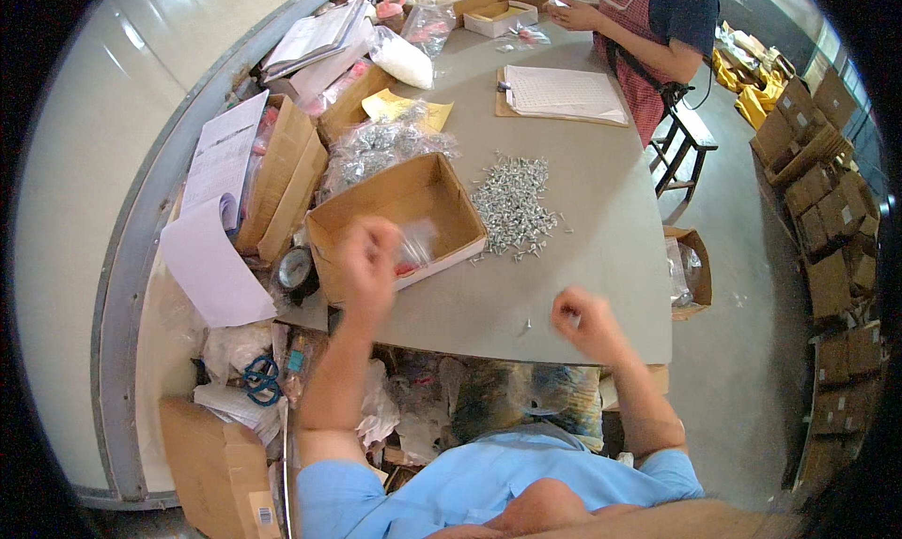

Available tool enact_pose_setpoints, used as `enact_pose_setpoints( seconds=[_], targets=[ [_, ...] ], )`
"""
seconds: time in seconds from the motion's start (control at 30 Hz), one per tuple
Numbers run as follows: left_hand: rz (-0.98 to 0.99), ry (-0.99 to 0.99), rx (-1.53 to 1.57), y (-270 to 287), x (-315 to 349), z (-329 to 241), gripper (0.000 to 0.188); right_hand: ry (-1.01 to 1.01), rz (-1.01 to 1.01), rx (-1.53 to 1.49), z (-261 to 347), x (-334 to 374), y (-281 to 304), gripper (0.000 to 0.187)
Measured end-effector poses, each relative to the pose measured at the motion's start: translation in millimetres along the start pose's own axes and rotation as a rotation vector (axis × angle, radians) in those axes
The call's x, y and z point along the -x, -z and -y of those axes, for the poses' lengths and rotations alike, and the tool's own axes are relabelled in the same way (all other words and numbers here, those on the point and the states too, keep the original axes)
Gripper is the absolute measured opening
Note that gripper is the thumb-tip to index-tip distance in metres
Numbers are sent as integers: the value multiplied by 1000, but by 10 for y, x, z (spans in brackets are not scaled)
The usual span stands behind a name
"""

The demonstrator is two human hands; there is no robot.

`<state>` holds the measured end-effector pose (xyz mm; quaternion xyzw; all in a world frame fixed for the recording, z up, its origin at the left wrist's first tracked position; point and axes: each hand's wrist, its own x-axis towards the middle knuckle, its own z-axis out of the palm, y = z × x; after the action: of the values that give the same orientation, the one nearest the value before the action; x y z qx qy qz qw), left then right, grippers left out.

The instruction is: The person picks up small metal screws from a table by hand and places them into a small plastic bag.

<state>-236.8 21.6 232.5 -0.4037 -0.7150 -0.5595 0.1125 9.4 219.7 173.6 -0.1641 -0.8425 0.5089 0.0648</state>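
Grey table (611, 219); open box (385, 189), seemingly screws (517, 201), clipboard (502, 105)

Shiny metal screws (515, 207), matt cardboard box (430, 191), smooth tabletop (606, 219).

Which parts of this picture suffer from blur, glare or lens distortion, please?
In the head view, the left hand is motion-blurred, as is the right hand; bright glare streaks the pale wall at upper left; the grey frame bows; the corners go black.
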Motion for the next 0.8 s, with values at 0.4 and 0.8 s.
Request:
enact_pose_setpoints(
  seconds=[0.4, 0.8],
  targets=[
    [1098, -6, -725, 461, -474, 1009, 20, 70, -84, 709, -445, -1391, -86, 62],
    [421, 63, -421, 562, -363, 646, 11, 223, 97, 731, -231, -101, -168, 69]
  ],
)
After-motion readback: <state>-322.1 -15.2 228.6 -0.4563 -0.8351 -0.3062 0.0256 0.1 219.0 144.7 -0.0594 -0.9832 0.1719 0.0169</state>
